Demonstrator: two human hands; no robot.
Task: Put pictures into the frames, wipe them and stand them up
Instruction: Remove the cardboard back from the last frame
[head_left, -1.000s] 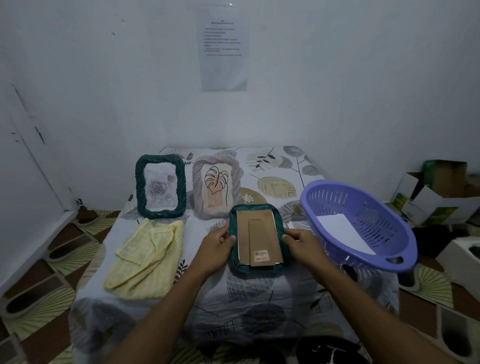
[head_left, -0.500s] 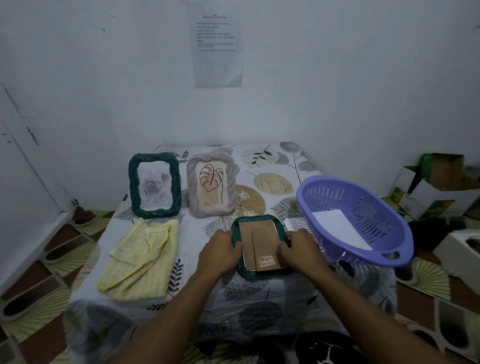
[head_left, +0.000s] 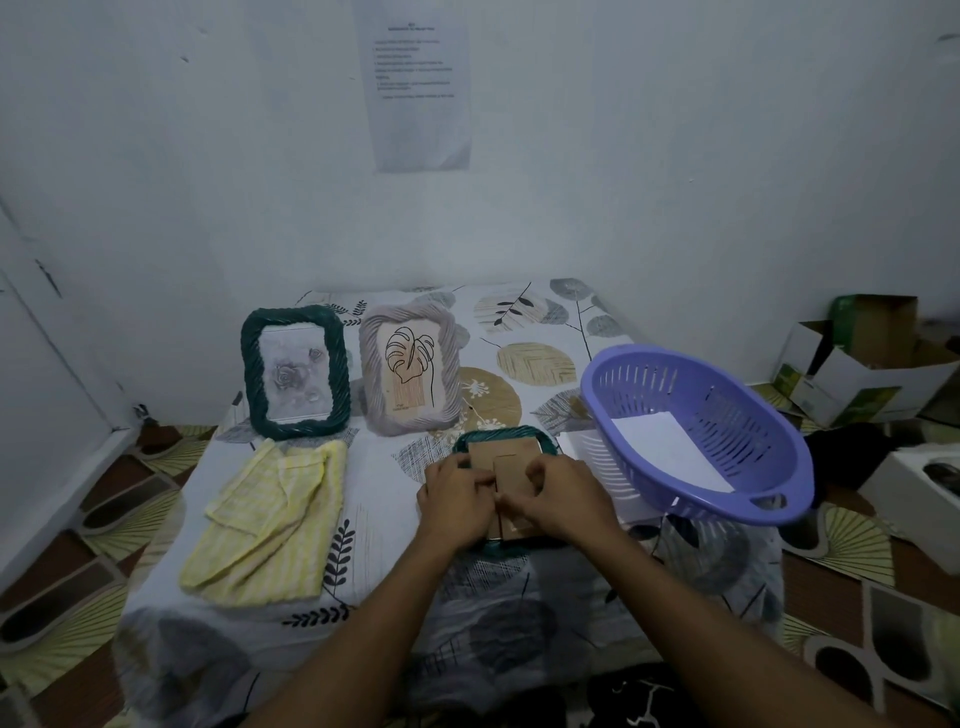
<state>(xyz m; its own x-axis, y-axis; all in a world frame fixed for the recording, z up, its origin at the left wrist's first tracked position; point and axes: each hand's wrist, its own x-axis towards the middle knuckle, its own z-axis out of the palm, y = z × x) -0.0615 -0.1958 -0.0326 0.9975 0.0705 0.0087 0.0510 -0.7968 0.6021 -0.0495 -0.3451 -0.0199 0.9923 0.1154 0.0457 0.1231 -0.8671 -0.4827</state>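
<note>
Illegible print on wall notice (head_left: 415, 78); middle of face-down frame (head_left: 500, 445) beneath left hand (head_left: 457, 500) and right hand (head_left: 562, 499).

Just the one camera here, worn on the person's head, so it looks from their eye height, forward and tipped down. It faces the back wall (head_left: 675, 156) pretty much square on, and the table (head_left: 374, 571) runs from the bottom of the shot up to that wall. Wide lens: the floor (head_left: 67, 571) creeps in down the left side, boxes (head_left: 852, 358) show at the far right, and the paper (head_left: 415, 88) on the wall touches the top edge. It's close in too. Both forearms rise from the bottom edge, and the left hand (head_left: 457, 499) and right hand (head_left: 563, 499) on the frame (head_left: 504, 452) sit just below the middle of the view, with the basket (head_left: 727, 395) just beside them.
</note>
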